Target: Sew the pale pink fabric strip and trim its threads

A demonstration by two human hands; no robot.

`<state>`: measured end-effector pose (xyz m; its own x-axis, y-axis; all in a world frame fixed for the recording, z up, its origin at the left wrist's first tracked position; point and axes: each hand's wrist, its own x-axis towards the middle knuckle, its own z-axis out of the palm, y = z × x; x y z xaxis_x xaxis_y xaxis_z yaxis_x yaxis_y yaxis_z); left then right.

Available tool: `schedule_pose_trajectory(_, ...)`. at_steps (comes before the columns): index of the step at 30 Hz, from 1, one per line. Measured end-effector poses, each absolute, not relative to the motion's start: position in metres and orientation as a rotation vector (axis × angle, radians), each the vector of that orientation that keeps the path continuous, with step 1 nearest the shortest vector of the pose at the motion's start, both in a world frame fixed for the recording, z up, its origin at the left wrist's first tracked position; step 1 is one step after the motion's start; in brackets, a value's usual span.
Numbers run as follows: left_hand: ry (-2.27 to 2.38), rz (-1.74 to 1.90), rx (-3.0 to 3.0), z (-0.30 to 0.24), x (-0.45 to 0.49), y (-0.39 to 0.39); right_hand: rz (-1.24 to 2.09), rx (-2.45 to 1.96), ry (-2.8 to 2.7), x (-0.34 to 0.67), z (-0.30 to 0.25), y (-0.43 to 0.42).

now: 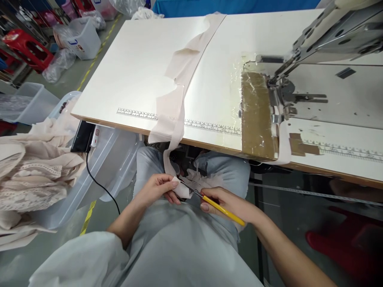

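Above my lap, my left hand (161, 189) is closed, pinching the end of a pale pink fabric strip (182, 189) between thumb and fingers. My right hand (224, 201) is wrapped round yellow-handled thread snips (220, 207). Their dark blades point left and reach the edge of the fabric by my left fingertips; whether they are apart or together is too small to tell. From there the strip runs up over the front edge of the white sewing table (134, 63) and joins wider cut pieces (172, 103) lying across the top.
A sewing machine (287, 91) stands on the right, with brown tape (257, 115) beside it and a pale strip (283, 145) hanging below its foot. At left are a fabric heap (32, 171), a clear plastic bin (77, 191) and a black device (82, 136) with a cable.
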<state>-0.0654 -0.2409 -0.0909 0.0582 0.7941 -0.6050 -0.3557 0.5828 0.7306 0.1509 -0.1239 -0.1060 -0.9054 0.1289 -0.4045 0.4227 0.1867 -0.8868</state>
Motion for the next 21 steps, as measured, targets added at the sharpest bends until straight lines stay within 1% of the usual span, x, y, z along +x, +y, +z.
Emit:
schedule_pose_trajectory(12,1.259,0.928,0.462,-0.093,-0.063,-0.238,-1.174,0.767,2.592,0.147,-0.095,-0.134)
schedule_pose_trajectory(21,1.238,0.931,0.449,-0.093,-0.062,-0.239,-1.135,0.754,2.655,0.152,-0.105,-0.137)
